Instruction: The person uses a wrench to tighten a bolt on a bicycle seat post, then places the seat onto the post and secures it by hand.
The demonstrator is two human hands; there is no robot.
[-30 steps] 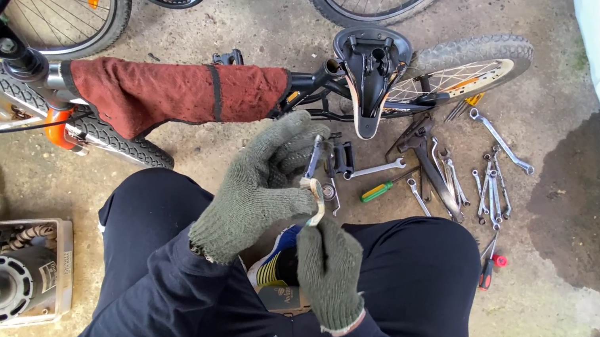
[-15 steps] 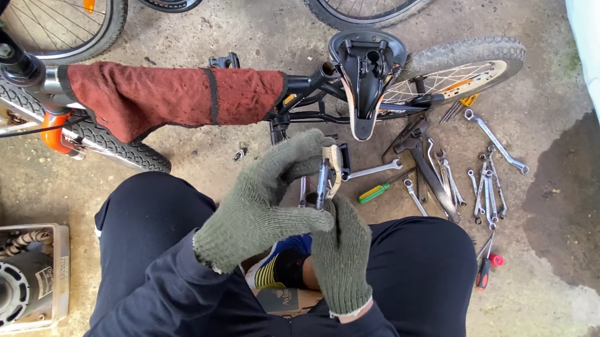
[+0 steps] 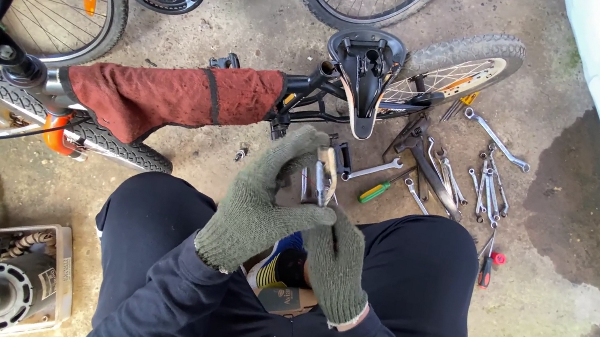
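Above the lap, small upright metal part [image 3: 325, 174], silvery, fingers of gloved left hand [image 3: 263, 201] and right hand [image 3: 336, 266] holding it

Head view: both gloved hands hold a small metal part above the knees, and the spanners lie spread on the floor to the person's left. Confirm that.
One slip: the spanners lie on the floor to the person's right, as the head view shows. The left hand and right hand, both gloved, do hold a small metal part above the knees.
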